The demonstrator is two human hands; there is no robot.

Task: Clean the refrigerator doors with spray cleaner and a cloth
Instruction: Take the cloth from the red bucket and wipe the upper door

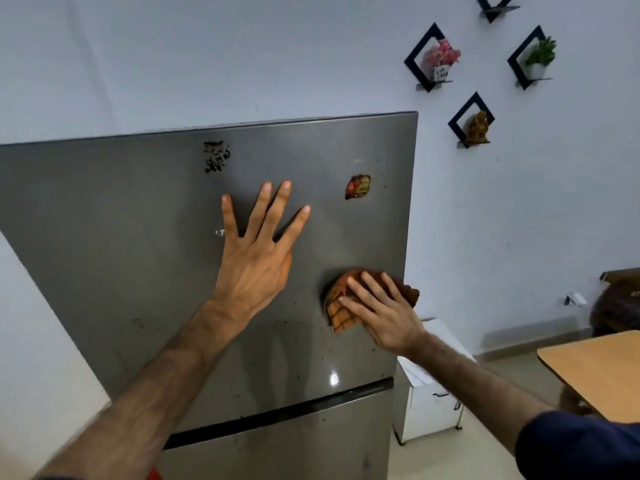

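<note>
- Left hand (pixel 254 261) lies flat on the upper refrigerator door (pixel 121 220), fingers (pixel 261 209) spread;
- right hand (pixel 381 315) presses an orange cloth (pixel 337 306) (crumpled) against it, fingers straight.

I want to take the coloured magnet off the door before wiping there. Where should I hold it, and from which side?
Pinch the red and yellow magnet by its left and right edges, coming straight at the upper refrigerator door. It lies flat on the steel, so only its rim seems to offer a hold. The left hand is free; the right hand presses the cloth.

Pale wall (pixel 519 202) with diamond shelves (pixel 469 121); wooden table (pixel 595 368) at right.
</note>
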